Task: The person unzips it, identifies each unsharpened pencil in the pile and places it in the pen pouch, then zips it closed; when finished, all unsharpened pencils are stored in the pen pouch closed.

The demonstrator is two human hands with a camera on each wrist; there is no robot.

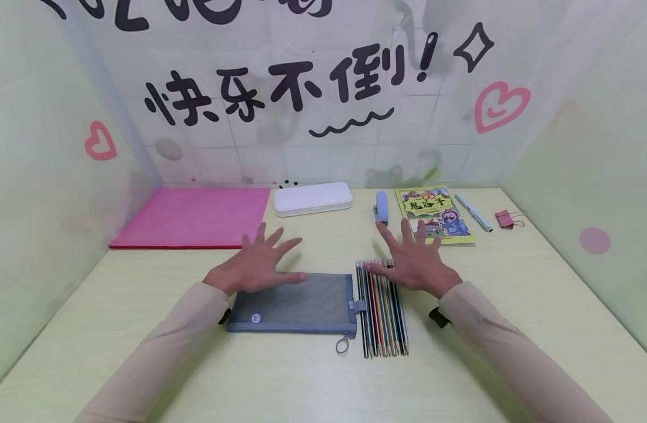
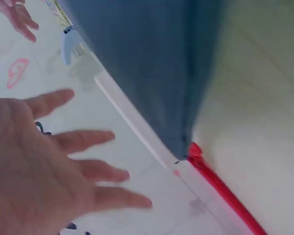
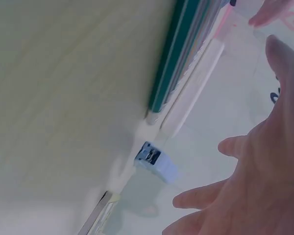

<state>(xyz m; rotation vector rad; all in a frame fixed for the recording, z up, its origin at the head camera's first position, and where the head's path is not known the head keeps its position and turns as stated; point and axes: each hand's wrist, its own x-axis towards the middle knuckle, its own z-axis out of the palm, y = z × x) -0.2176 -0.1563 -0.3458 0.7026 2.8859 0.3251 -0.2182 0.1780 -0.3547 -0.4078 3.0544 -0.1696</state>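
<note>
My left hand (image 1: 260,264) is spread above the far left part of a blue-grey mesh zip pouch (image 1: 302,305), holding nothing. The pouch lies flat, with a ring on its zip pull (image 1: 342,344) at the near right corner. Just right of it, several pencils (image 1: 381,317) lie side by side, tips toward me. My right hand (image 1: 415,264), fingers spread and holding nothing, hovers over their far ends. In the left wrist view the pouch (image 2: 152,63) fills the upper middle, beyond the left hand (image 2: 44,166). In the right wrist view a green pencil (image 3: 171,63) shows beside the right hand (image 3: 255,166).
A pink folder (image 1: 196,217) lies at the back left, beside a white case (image 1: 312,200). Behind the right hand are a blue stapler (image 1: 381,207) and a yellow illustrated booklet (image 1: 434,214). A light blue pen (image 1: 473,212) and a pink binder clip (image 1: 505,220) lie farther right.
</note>
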